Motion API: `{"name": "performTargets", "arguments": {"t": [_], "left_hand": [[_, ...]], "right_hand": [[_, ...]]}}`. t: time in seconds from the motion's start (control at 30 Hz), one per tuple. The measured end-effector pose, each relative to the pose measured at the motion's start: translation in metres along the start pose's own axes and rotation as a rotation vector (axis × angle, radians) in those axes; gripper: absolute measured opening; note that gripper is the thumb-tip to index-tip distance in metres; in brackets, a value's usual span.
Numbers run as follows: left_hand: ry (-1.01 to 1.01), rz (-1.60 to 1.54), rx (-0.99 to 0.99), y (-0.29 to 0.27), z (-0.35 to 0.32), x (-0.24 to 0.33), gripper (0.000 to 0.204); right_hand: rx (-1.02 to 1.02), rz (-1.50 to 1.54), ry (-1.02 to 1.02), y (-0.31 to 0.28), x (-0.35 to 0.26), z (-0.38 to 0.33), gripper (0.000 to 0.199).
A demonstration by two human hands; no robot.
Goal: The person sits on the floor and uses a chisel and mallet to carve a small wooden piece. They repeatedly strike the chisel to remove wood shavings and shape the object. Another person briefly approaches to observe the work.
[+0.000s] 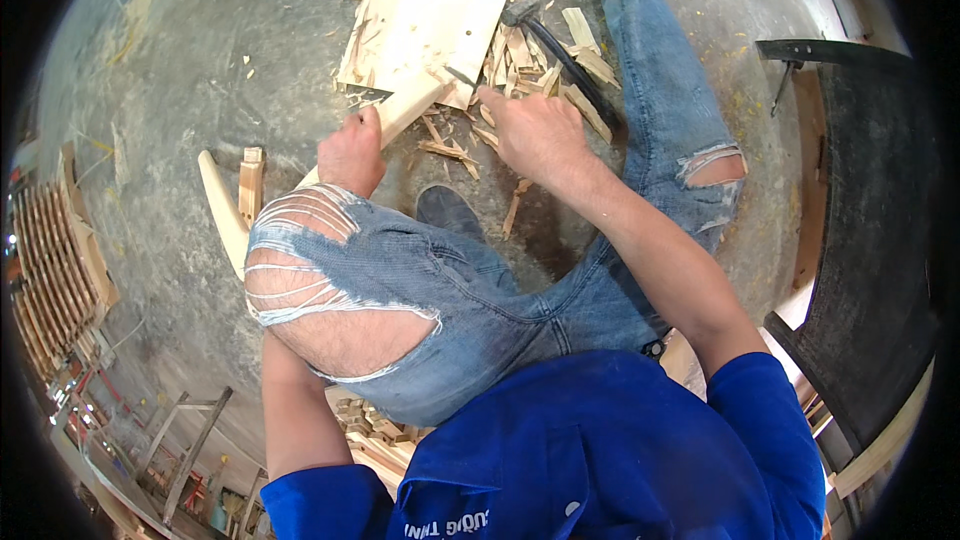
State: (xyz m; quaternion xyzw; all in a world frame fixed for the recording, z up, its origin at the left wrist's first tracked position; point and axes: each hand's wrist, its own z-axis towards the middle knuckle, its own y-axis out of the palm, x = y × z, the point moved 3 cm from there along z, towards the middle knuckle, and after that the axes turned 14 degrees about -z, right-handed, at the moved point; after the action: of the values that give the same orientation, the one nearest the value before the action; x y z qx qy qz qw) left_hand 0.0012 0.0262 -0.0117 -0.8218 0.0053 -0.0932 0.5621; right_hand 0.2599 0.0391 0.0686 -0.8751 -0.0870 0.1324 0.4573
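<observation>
My left hand [350,152] is closed around a pale wooden bar [412,103], beside my bent left knee. The bar slants up to the right, and its far end rests over a flat square wooden board [415,25] on the floor. In my right hand [535,133] is a narrow dark chisel-like blade [461,75], its tip close to the bar's far end; its handle is hidden in my fingers. Whether the tip touches the wood, I cannot tell. Just beyond that hand lies a hammer [572,65] with a black handle, among split wood chips [520,55].
A curved pale wooden piece [222,205] and a short block [251,180] lie left of my knee. Stacked slatted wood [60,270] stands at the far left. On the right is a large black panel [870,240]. My right leg [650,60] stretches forward past the chips.
</observation>
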Motion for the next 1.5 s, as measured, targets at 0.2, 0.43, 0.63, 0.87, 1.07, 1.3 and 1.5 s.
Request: {"name": "performTargets", "arguments": {"t": [0.2,0.43,0.63,0.87,1.07,1.3,1.5], "left_hand": [[-0.023,0.023,-0.017,-0.003,0.0,0.0,0.043],[-0.002,0.015,-0.016,-0.002,0.0,0.001,0.042],[-0.044,-0.004,0.004,0.0,0.003,0.001,0.042],[-0.035,-0.007,-0.009,0.0,-0.003,0.004,0.044],[-0.048,0.009,0.003,0.0,0.001,0.0,0.042],[-0.031,0.018,-0.007,0.001,0.003,0.003,0.038],[-0.041,0.026,0.003,0.0,0.001,0.002,0.04]], "right_hand": [[-0.003,-0.043,-0.036,0.018,-0.008,0.011,0.033],[-0.041,-0.021,-0.022,0.021,-0.011,0.028,0.034],[-0.004,-0.034,-0.055,0.026,-0.005,0.033,0.038],[0.034,0.01,-0.047,0.025,-0.007,0.038,0.025],[-0.046,-0.016,-0.08,0.014,-0.012,0.023,0.03],[0.061,-0.039,-0.104,0.026,-0.006,0.044,0.028],[0.05,-0.083,-0.13,0.027,-0.005,0.024,0.052]]}}
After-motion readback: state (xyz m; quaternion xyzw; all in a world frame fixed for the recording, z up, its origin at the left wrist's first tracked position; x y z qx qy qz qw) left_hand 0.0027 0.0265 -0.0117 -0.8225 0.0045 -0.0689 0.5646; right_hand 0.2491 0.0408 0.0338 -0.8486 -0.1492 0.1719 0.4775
